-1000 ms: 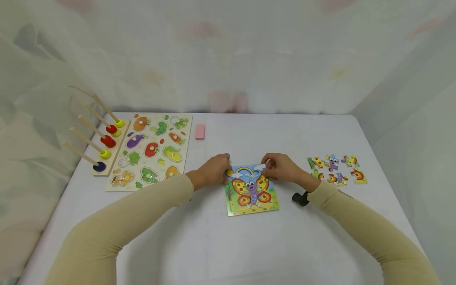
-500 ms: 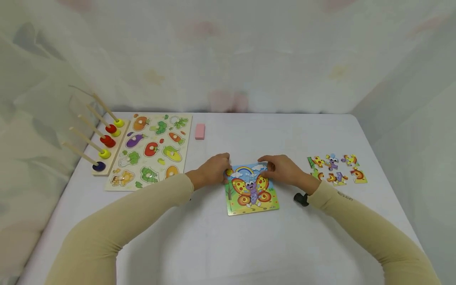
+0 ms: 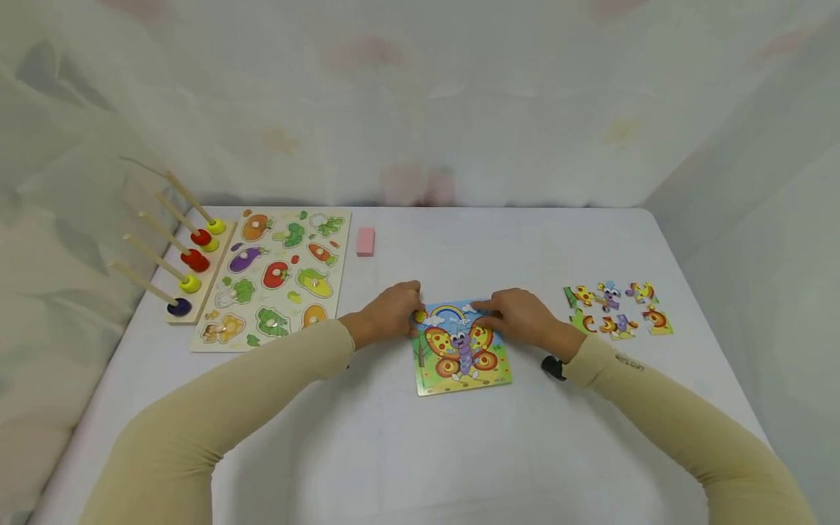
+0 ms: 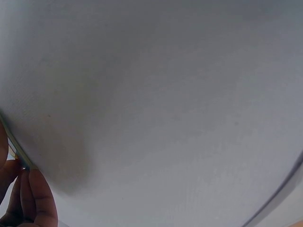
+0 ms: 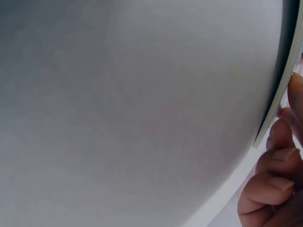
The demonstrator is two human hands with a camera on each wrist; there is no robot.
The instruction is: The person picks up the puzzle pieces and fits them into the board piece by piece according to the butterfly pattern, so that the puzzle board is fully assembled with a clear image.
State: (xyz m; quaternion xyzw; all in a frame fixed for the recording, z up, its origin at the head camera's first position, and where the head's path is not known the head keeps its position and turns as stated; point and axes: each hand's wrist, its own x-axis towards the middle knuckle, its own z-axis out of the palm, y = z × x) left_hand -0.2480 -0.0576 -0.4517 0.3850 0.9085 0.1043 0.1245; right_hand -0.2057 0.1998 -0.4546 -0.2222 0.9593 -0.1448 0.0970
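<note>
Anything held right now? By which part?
Yes: the butterfly puzzle board, pinched at its far left corner by the left hand. The right hand touches its far right part; whether it grips anything there can't be told.

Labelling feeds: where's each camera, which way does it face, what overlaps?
Head: on the head, looking forward and down over the table at the puzzle; left hand, right hand and sleeves show.
Left wrist: on that wrist, facing mostly white table; left fingers at lower left.
Right wrist: on that wrist, likewise; right fingers at lower right.
Shared: both wrist views catch a puzzle edge.
</note>
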